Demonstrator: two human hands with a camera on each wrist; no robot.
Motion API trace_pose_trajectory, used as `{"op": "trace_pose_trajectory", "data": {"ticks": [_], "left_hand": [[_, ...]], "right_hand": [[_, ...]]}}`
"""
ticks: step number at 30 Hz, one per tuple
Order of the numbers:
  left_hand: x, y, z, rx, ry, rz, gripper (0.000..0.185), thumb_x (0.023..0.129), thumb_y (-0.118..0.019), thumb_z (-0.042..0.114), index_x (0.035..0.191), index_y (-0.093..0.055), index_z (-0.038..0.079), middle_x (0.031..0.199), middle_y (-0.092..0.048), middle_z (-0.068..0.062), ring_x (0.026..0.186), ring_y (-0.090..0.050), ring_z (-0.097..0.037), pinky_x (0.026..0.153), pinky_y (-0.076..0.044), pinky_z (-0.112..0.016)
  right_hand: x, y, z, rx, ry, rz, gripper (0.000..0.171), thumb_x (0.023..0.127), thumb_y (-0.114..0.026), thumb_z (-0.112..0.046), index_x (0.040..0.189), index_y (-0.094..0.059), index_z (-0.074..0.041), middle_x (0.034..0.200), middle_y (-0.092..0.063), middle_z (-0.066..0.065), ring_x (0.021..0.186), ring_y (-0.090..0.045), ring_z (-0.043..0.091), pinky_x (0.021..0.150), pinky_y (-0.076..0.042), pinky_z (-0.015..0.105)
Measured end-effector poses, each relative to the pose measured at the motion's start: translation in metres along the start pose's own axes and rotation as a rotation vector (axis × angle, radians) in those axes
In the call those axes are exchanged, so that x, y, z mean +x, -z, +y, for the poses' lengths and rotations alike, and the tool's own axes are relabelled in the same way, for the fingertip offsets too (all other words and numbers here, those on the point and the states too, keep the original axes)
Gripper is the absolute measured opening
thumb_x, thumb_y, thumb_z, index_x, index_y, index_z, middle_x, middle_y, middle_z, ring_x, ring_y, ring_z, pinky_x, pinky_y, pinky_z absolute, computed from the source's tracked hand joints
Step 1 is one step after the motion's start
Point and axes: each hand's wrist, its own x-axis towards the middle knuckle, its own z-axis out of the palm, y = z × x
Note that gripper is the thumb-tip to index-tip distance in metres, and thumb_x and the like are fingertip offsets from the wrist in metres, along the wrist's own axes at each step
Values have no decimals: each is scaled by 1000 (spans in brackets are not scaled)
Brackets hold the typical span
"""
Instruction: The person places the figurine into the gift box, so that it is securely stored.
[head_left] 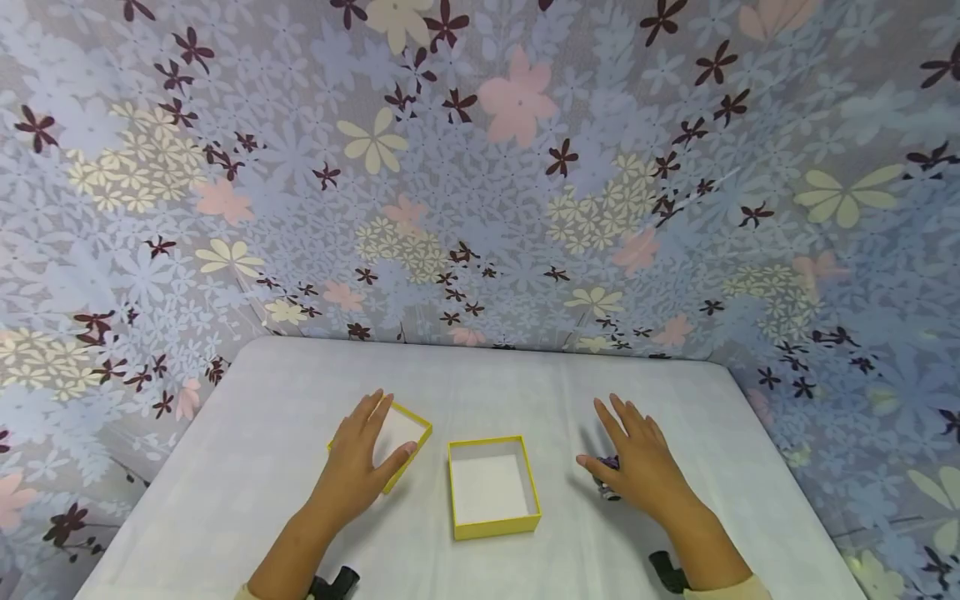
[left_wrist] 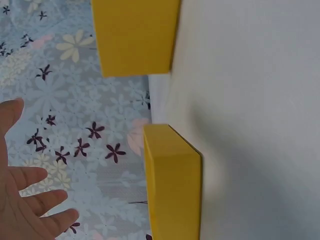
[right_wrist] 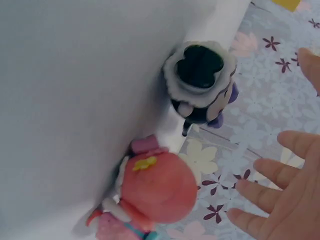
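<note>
Hovering with spread, empty fingers: left hand (head_left: 365,461) over lid (head_left: 400,430), right hand (head_left: 637,463) over figurines (right_wrist: 200,82), box (head_left: 492,487) between

An open box (head_left: 492,488) was set near the middle of the table (head_left: 255,433), toward its near edge. Its lid (head_left: 401,430) was laid just to the left of it and slightly farther back, apart from the box. The left hand (head_left: 362,463) was held over the lid's near left part. To the right of the box, two small figures were placed close together: a dark-capped figure (right_wrist: 200,82) and a round-headed figure (right_wrist: 150,192). The right hand (head_left: 640,460) was spread above them, so that only a small part was seen from the head view. A patterned cloth (head_left: 480,167) was hung behind and beside the table.
</note>
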Motion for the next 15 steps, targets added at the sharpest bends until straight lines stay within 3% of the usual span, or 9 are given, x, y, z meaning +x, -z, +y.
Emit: {"op": "trace_pose_trajectory", "data": {"ticks": [3, 7, 15], "left_hand": [[-1, -2, 4, -70, 6, -30, 76, 91, -55, 58, 154, -22, 31, 161, -24, -1, 147, -25, -31, 113, -31, -61], [-4, -6, 12, -142, 13, -120, 76, 88, -53, 65, 152, -19, 41, 162, -19, 8, 149, -22, -28, 113, -32, -61], [-6, -12, 21, -156, -11, -209, 78, 87, -55, 64, 152, -17, 43, 162, -16, 15, 150, -21, -21, 118, -29, -54]], "right_hand": [[-2, 2, 2, 35, -6, -37, 93, 84, -55, -69, 156, -19, -24, 162, -19, 15, 146, -19, 44, 114, -17, 67], [-4, 3, 4, 98, -5, -57, 89, 85, -58, -65, 155, -25, -21, 160, -24, 14, 144, -23, 43, 109, -25, 69], [-7, -1, 12, 160, -17, -88, 82, 85, -63, -58, 150, -35, -18, 156, -32, 13, 141, -32, 42, 105, -33, 68]]}}
